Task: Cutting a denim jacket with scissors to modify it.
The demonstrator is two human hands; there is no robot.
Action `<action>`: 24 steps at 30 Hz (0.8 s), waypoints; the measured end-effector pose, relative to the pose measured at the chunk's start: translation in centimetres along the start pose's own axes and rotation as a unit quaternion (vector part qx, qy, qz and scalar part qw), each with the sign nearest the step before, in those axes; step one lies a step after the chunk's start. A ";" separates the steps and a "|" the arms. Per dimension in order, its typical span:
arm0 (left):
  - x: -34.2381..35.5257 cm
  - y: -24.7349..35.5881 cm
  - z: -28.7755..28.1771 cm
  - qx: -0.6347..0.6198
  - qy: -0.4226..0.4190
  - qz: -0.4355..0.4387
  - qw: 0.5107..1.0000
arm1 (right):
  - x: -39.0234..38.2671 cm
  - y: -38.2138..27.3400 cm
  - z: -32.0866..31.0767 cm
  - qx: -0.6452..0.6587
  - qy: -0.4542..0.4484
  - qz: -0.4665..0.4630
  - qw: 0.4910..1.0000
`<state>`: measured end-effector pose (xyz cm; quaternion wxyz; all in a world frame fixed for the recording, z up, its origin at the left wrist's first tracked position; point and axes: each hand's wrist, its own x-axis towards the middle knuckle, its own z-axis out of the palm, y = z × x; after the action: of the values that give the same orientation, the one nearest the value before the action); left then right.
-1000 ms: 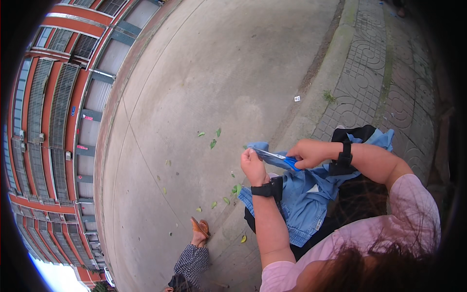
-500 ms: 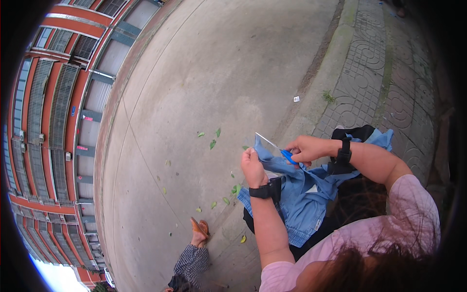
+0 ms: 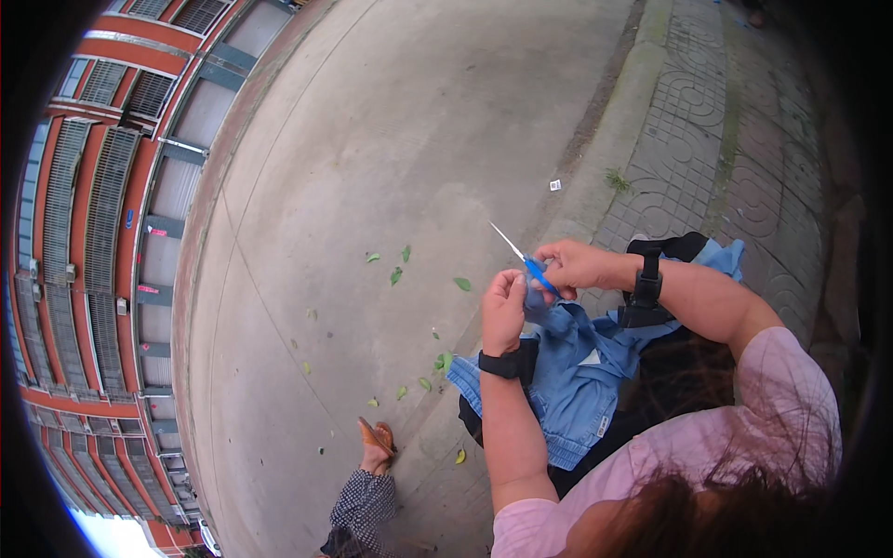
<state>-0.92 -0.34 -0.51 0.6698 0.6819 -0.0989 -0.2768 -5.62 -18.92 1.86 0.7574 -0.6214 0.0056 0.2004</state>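
Probably at a trimming step on the pale blue garment (image 3: pixel 569 409), bunched over the lap and lifted at one fold toward the fingers; pinching with the left hand (image 3: pixel 504 309), thumb against forefinger, apparently on the edge of that fold, though too small to be sure; gripping blue-handled scissors (image 3: pixel 532 265) in the right hand (image 3: pixel 574 266), fingers curled round the handles, with blades pointing up and away past the left fingertips, seemingly closed and apart from the cloth; likely needing next to turn the tip in toward the fold, part the blades and spare the pinching fingers, so calling for a taut edge first; open room ahead over the grey concrete ground (image 3: pixel 372 139), with scattered leaves (image 3: pixel 462 284) below; tighter between the hands, very near each other; bounded farther out by the kerb (image 3: pixel 628 130) and patterned paving (image 3: pixel 684 116); well apart from another person's sandalled foot (image 3: pixel 375 446) at lower left.
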 end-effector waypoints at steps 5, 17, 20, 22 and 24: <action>-0.2 1.2 1.2 0.073 -0.005 0.016 0.997 | 0.7 0.3 -0.8 0.044 0.051 -0.025 0.997; 0.0 -0.9 -0.2 0.157 0.002 0.022 0.987 | 1.2 -1.1 -2.0 0.061 0.187 -0.068 0.978; 0.0 -0.6 -0.6 0.131 0.021 0.004 0.991 | 1.0 -1.3 -2.2 0.063 0.201 -0.081 0.974; -0.2 0.3 0.0 0.067 0.031 -0.001 0.997 | 0.9 -1.4 -2.4 0.068 0.208 -0.085 0.972; -0.7 1.2 0.6 -0.031 0.039 -0.015 0.999 | 0.9 -1.3 -2.3 0.074 0.214 -0.079 0.971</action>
<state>-1.51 -0.57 0.81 0.6898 0.6724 -0.0533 -0.2629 -3.79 -21.03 2.33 0.7958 -0.5908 0.1329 0.0012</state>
